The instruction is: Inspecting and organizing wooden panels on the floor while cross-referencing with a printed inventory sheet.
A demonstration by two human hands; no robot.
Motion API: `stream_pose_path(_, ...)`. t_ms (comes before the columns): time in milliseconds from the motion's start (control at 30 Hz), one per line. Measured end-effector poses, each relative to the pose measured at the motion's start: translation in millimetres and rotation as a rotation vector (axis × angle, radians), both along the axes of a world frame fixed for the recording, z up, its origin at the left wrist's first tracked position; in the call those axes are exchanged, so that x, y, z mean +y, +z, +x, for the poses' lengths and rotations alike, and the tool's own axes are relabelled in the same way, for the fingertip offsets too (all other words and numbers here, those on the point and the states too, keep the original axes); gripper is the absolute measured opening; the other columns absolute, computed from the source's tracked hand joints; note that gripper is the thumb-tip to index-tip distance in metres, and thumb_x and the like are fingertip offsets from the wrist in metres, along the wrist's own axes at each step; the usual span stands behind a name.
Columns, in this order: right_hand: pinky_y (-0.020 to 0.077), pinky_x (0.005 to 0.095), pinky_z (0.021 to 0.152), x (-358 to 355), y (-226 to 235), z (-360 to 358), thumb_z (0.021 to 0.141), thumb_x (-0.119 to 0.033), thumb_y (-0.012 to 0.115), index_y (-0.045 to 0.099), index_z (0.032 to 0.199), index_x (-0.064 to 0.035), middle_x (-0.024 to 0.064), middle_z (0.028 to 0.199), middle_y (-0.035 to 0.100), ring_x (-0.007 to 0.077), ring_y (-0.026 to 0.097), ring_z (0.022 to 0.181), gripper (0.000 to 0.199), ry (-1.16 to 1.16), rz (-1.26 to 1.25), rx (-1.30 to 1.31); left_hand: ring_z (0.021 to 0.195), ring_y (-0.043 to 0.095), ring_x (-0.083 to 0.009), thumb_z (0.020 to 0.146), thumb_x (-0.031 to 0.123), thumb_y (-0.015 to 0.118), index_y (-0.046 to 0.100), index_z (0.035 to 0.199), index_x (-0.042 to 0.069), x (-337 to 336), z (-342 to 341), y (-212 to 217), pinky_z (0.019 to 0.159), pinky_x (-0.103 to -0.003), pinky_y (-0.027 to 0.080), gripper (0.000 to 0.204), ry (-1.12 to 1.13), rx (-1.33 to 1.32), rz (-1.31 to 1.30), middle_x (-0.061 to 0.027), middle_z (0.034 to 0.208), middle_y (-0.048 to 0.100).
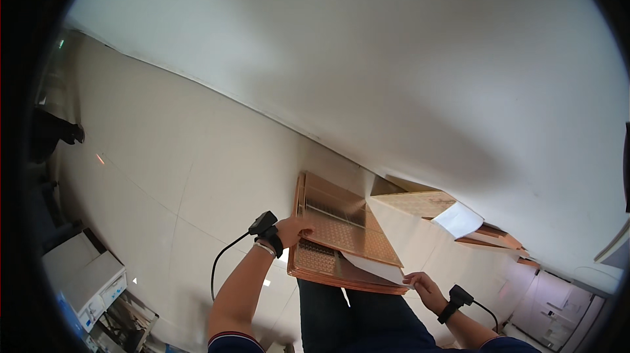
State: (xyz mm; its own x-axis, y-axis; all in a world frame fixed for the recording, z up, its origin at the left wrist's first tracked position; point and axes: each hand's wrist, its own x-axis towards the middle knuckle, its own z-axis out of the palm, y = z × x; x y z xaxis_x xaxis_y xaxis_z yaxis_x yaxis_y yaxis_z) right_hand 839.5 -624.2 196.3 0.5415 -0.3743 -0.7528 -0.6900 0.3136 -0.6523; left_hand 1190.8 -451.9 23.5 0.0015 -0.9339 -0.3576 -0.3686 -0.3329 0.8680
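Note:
A stack of copper-coloured flat panels (318, 262) with fine dotted patterns is in front of my legs. The top copper panel (338, 227) is raised at its near edge, opening a gap above the stack. My left hand (293, 230) is closed around the left edge of this raised panel, thumb on top. A white sheet (377, 269) shows in the gap between the raised panel and those below. At the near right corner, my right hand (426, 289) pinches the end of the white sheet. Black bands with small boxes and cables are on both wrists.
More panels (420, 203) lean against the white wall (420, 64) ahead, with a white paper (457, 220) on them. Pale floor tiles (177, 182) spread to the left. A grey-white machine (92, 281) stands at lower left, a white cabinet (551, 310) at lower right.

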Motion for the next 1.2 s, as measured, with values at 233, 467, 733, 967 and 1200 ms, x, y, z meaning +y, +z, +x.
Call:
stream_pose_path(233,0.0378,0.0291,0.087,-6,-3,0,0.082,0.002,0.036,0.047,0.083,-0.0026,0.0103,0.102,0.051,0.0177,0.051,0.096,0.012,0.096,-0.017,0.038,0.08,0.056,-0.0244,0.067,-0.008,0.049,0.056,0.094,0.006,6,-5,0,0.072,-0.03,0.046,0.031,0.185,0.105,0.083,-0.0089,0.085,0.057)
stream_pose_path(467,0.0402,0.0292,0.084,-9,-7,1,0.079,0.002,0.037,0.048,0.079,-0.0013,0.0104,0.096,0.055,0.0179,0.053,0.092,0.012,0.146,0.0,0.02,0.081,0.056,-0.0227,0.068,-0.006,0.051,0.058,0.094,0.008,6,-2,0,0.072,-0.03,0.046,0.031,0.144,0.087,0.034,-0.0081,0.089,0.057)
stream_pose_path(733,0.0425,0.0283,0.08,-13,-7,17,0.075,0.006,0.034,0.048,0.074,-0.0003,0.0112,0.094,0.055,0.0169,0.054,0.086,0.016,0.145,-0.018,-0.003,0.081,0.056,-0.0224,0.069,-0.005,0.053,0.06,0.093,0.008,4,4,-6,0.072,-0.029,0.047,0.028,0.102,-0.035,-0.1,-0.0074,0.091,0.058)
stream_pose_path(967,0.0443,0.0279,0.076,-18,-10,31,0.073,-0.001,0.04,0.052,0.072,0.0009,0.0122,0.091,0.056,0.0182,0.056,0.083,0.012,0.232,-0.025,-0.01,0.088,0.056,-0.0234,0.067,-0.007,0.054,0.059,0.092,0.008,-13,17,18,0.076,-0.03,0.047,0.03,0.174,-0.035,-0.137,-0.0073,0.093,0.058)
stream_pose_path(1200,0.0435,0.03,0.075,-13,-8,61,0.071,-0.008,0.045,0.054,0.071,-0.002,0.0099,0.097,0.055,0.0224,0.055,0.083,0.011,0.58,-0.161,-0.028,0.082,0.059,-0.0228,0.07,-0.008,0.053,0.059,0.091,0.007,-23,26,28,0.071,-0.028,0.049,0.027,0.286,-0.032,-0.153,-0.0077,0.088,0.059)
